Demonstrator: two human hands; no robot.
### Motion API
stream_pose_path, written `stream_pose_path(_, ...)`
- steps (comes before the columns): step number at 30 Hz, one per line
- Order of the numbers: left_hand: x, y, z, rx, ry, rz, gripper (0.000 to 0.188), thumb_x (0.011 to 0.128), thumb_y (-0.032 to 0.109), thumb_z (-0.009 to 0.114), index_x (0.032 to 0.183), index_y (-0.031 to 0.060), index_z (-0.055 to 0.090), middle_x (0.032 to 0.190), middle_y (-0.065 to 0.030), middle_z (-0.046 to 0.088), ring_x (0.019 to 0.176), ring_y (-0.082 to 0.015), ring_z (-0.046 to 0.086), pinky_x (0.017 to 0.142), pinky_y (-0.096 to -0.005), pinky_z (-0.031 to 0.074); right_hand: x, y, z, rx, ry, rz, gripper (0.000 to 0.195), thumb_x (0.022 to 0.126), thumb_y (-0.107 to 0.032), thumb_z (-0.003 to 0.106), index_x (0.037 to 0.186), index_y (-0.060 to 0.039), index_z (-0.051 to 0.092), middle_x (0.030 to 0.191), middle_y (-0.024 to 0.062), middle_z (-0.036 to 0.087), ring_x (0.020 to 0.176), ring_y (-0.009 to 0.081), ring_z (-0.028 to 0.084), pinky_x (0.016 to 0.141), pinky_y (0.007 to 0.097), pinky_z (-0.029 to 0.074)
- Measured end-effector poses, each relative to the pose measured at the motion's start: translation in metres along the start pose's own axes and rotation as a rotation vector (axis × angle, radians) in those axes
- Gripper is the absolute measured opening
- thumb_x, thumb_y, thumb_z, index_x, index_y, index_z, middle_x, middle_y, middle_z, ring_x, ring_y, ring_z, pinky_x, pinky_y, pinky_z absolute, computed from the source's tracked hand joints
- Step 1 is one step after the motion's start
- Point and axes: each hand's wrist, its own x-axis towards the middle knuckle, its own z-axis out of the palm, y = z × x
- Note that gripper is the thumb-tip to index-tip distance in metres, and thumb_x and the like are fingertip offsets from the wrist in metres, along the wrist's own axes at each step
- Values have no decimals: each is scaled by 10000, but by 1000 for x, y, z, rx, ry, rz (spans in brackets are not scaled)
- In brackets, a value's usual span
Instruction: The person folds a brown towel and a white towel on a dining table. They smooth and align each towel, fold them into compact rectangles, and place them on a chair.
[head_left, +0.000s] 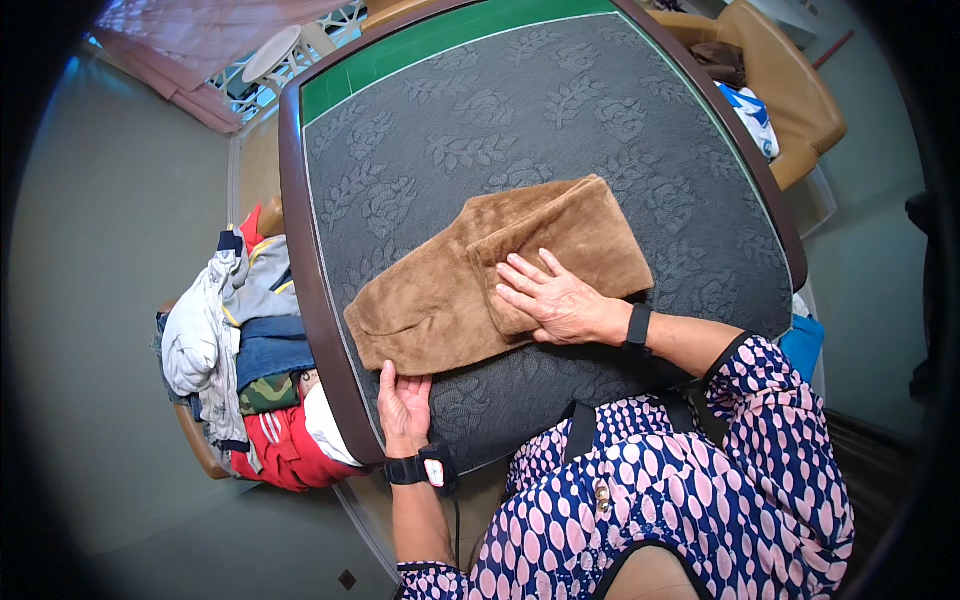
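A brown plush garment (420, 307), partly folded, lies on the dark grey patterned cloth (480, 127) of a table. Its right part is doubled over in a thicker layer. My right hand (559, 300) rests palm down on that folded part, fingers spread. At the garment's lower left edge is my left hand (405, 409), palm up, with the fingers partly under the fabric and the thumb at its edge. It seems to pinch the edge lightly. Each wrist wears a black band.
A chair at the left holds a pile of clothes (274, 330). The table has a raised dark wooden rim (319, 300). At the upper right stands a tan chair (787, 82) with brown and blue-white fabric items. A white round stool (271, 54) is beyond the table's upper left corner.
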Motion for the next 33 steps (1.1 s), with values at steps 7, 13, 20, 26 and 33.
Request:
stream_pose_path(7,11,1,31,26,-35,10,490,832,258,640,1238,54,457,1190,-101,528,1074,-250,519,911,-435,435,-3,6,1,112,24,3,883,697,-513,662,1339,8,353,1435,203,265,1367,339,179,1055,591,181)
stream_pose_path(13,-5,-7,63,596,168,728,346,850,160,584,1099,-74,535,1036,-133,603,896,-216,580,800,-333,467,0,2,6,144,57,-15,867,703,-520,656,1330,8,373,1431,193,280,1362,331,194,1067,575,166)
stream_pose_path(20,-42,-44,172,1451,-792,981,684,778,385,643,1307,16,417,1371,-165,399,1302,-325,323,1057,-428,243,-9,20,12,625,-27,0,599,799,-426,588,1265,-71,464,1399,125,357,1297,273,317,1080,399,240)
stream_pose_path(26,-21,-58,167,1567,-883,859,681,854,440,522,1351,3,358,1388,-193,368,1316,-340,297,1068,-416,214,-21,14,14,645,213,-12,548,807,-445,570,1234,-109,498,1308,120,478,1232,266,409,1034,370,302)
stream_pose_path(33,-17,-64,156,1611,-881,929,665,840,425,542,1342,19,381,1403,-200,338,1321,-355,276,1053,-477,214,-68,30,-23,105,262,-31,329,735,-341,664,752,-16,620,700,132,596,694,305,609,759,415,462)
